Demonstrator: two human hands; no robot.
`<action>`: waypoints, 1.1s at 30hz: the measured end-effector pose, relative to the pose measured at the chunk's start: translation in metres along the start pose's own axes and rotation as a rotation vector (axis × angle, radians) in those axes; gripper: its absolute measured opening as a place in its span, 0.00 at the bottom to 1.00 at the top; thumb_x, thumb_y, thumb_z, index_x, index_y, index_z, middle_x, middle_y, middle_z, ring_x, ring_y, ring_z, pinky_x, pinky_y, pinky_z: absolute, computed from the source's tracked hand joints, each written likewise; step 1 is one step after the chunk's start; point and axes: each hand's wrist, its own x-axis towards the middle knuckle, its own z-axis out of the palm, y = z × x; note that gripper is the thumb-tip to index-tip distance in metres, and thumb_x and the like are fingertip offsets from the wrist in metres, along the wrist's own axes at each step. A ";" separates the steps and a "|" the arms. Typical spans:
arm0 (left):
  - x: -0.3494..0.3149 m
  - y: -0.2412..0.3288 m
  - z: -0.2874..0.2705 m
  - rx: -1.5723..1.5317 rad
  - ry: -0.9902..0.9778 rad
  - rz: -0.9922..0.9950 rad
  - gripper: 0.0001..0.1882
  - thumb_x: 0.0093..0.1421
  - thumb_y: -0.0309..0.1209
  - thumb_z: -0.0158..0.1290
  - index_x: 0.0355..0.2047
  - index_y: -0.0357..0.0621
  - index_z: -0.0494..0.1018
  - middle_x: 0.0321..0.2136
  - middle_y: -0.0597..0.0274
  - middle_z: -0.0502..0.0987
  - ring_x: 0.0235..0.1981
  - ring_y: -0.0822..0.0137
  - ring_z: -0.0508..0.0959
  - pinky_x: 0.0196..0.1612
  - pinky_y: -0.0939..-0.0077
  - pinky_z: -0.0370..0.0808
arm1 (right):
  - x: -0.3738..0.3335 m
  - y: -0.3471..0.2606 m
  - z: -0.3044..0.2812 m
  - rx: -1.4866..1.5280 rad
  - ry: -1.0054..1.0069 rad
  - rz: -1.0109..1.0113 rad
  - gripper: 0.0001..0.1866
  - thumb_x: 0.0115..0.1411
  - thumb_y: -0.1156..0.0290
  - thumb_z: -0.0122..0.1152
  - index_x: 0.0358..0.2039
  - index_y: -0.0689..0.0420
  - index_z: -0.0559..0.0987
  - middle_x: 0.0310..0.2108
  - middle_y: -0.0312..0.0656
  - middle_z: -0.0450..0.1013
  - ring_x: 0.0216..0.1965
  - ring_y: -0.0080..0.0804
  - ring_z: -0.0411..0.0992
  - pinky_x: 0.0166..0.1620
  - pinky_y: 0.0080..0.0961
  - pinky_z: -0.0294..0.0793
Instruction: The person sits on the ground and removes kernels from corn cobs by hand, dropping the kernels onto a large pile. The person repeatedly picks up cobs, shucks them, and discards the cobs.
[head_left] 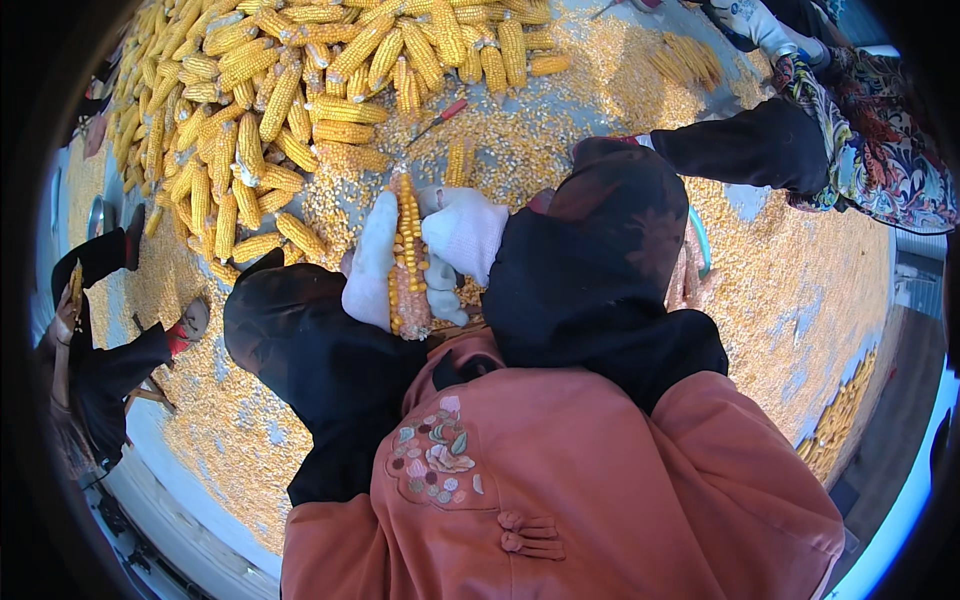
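Note:
Between my two white-gloved hands stands a partly stripped corn cob [408, 245], its tip pointing away from me. Rows of yellow kernels remain along its left and middle, while bare pinkish cob shows at the near end and lower right. My left hand [371, 262] is closed along the cob's left side. On the other side, my right hand [462, 236] is wrapped against it, fingers curled at the right edge. Beyond the hands, a pointed tool with a red handle [451, 111] lies on loose kernels, near another partly stripped cob [459, 162].
A large heap of yellow corn cobs [300, 95] rises at far left. Loose kernels [770, 290] cover the ground around me. Beside my right leg, stripped cobs [684, 275] lie in a green-rimmed basin [699, 240]. Other people sit at left [95, 350] and far right [870, 140].

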 end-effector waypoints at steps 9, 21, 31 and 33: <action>0.008 -0.003 -0.004 -0.070 -0.008 0.025 0.26 0.58 0.53 0.35 0.39 0.43 0.66 0.13 0.64 0.66 0.10 0.72 0.65 0.12 0.80 0.64 | -0.009 -0.024 -0.008 -0.483 -0.039 -0.062 0.08 0.48 0.72 0.47 0.27 0.61 0.73 0.18 0.40 0.69 0.21 0.25 0.68 0.23 0.24 0.66; 0.009 -0.003 -0.004 -0.031 0.026 -0.049 0.27 0.56 0.57 0.37 0.41 0.47 0.65 0.13 0.63 0.66 0.10 0.70 0.65 0.12 0.76 0.66 | -0.006 -0.014 -0.009 -0.606 0.097 -0.248 0.12 0.51 0.65 0.43 0.26 0.58 0.73 0.20 0.38 0.70 0.20 0.29 0.69 0.26 0.31 0.65; 0.011 -0.006 0.003 0.006 0.056 0.052 0.25 0.57 0.55 0.37 0.38 0.44 0.64 0.14 0.63 0.67 0.10 0.69 0.65 0.12 0.76 0.64 | 0.004 0.002 -0.007 0.225 -0.090 0.073 0.13 0.54 0.66 0.40 0.37 0.58 0.68 0.21 0.40 0.68 0.21 0.32 0.68 0.24 0.29 0.67; 0.016 -0.009 0.002 -0.029 0.034 0.055 0.25 0.57 0.54 0.36 0.37 0.44 0.64 0.14 0.63 0.67 0.10 0.70 0.65 0.12 0.77 0.64 | 0.016 0.028 -0.018 0.278 -0.094 0.028 0.14 0.55 0.63 0.41 0.35 0.59 0.69 0.21 0.41 0.68 0.20 0.32 0.67 0.25 0.30 0.67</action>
